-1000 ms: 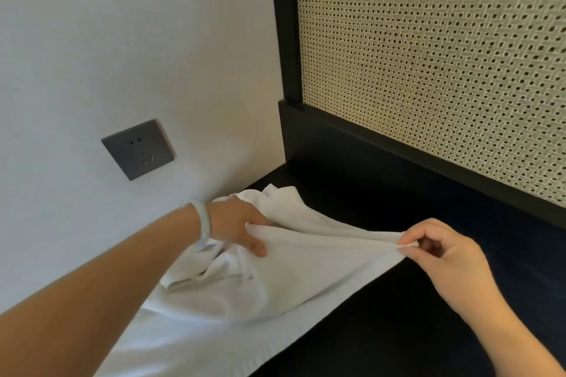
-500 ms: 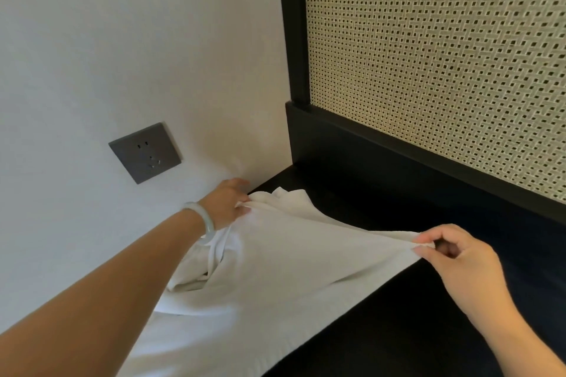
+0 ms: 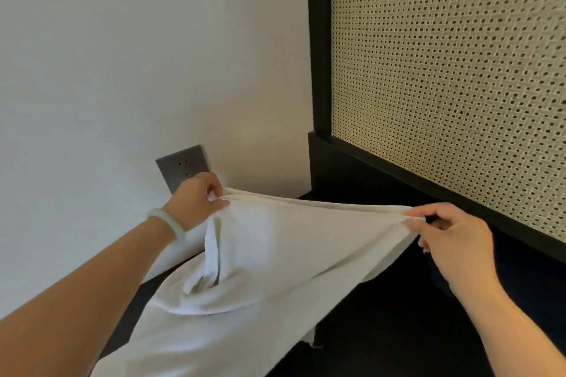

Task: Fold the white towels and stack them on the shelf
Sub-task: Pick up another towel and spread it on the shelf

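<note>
One white towel (image 3: 291,248), creased, hangs stretched above a dark surface (image 3: 382,330), its lower part bunched and resting there. The left hand (image 3: 196,202) pinches one top corner beside the wall (image 3: 122,70); the right hand (image 3: 453,236) pinches the other near the cane panel (image 3: 444,86), the top hem taut between them. The towel's near end is cut off by the frame, and the left hand half hides a grey socket (image 3: 180,164).

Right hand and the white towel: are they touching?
Touching. The head view shows the right hand pinching the upper edge of the white towel between thumb and fingers, with the cloth stretched from that pinch toward the left hand.
</note>
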Motion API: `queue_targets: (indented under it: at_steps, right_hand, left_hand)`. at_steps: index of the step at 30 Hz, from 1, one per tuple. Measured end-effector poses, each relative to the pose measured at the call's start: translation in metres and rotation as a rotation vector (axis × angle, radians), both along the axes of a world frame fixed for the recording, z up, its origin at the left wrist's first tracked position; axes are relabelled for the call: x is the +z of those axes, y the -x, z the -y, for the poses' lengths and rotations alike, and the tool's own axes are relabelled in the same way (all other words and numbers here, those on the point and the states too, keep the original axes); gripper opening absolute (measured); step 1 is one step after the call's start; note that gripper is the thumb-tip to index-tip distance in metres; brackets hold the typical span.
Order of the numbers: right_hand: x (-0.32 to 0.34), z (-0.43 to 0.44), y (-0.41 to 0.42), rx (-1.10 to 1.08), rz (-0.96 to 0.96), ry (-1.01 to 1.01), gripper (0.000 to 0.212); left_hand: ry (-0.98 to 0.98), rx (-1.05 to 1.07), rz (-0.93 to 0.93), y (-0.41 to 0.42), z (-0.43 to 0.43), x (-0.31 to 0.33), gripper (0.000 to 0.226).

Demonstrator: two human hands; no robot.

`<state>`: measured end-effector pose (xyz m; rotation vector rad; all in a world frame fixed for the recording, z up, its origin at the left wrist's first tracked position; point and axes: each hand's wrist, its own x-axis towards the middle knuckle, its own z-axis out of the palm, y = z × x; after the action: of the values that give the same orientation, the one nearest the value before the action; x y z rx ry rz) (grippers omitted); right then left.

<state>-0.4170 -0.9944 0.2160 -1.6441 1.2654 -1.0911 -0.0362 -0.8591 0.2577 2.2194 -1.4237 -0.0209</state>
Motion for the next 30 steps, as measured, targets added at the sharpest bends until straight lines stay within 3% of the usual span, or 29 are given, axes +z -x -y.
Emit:
queue_targets:
  at_steps: [7,15,18,22,24,30]
  right_hand:
    - [0.124,0.034,-0.08,0.185,0.284,0.176,0.026]
    - [0.366,0.029,-0.156,0.448,0.611,0.385,0.021]
    - [0.431,0.016,-0.168,0.513,0.719,0.433,0.019]
    - [0.426,0.009,-0.183,0.594,0.587,0.379,0.014]
    - [0.403,0.01,-0.189,0.621,0.548,0.346,0.012]
    - [0.348,0.006,-0.199,0.641,0.49,0.27,0.024]
  left_hand:
    - [0.316,0.189,0.242,-0.005,-0.082,0.143,0.013]
    - [0.646,0.415,0.579,0.012,-0.166,0.379,0.012]
    - [0.712,0.482,0.691,0.027,-0.195,0.429,0.011]
    - [0.399,0.46,0.781,0.025,-0.218,0.402,0.016]
    - [0.282,0.432,0.732,0.02,-0.224,0.367,0.02]
    - [0.358,0.462,0.394,0.014,-0.228,0.257,0.024]
